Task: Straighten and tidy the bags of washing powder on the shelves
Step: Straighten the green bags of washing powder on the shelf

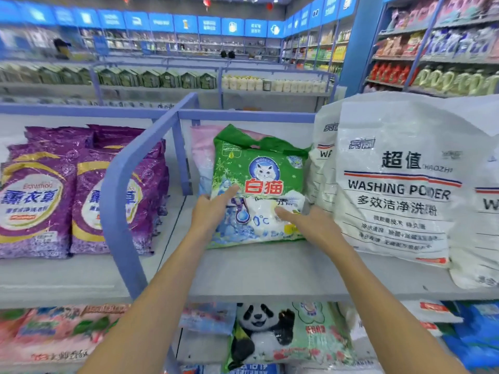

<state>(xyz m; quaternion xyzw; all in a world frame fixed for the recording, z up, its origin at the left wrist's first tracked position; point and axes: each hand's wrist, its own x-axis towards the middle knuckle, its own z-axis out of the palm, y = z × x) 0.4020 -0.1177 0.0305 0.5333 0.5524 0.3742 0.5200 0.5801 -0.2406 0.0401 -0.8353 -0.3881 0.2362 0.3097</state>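
Green cat-print bag [259, 184] leans upright on the shelf [270, 271], beside white bags [397, 184].

Premises: a retail shop, household-goods section. A grey shelf [270, 276] with a blue divider [112, 206] carries packaged washing powder in outward-facing rows: purple bags [37, 201] at left, white sacks [397, 195] at right. Far wall shelving runs under blue category signs [162, 22]. The right-hand racks hold bottled products [456, 79].
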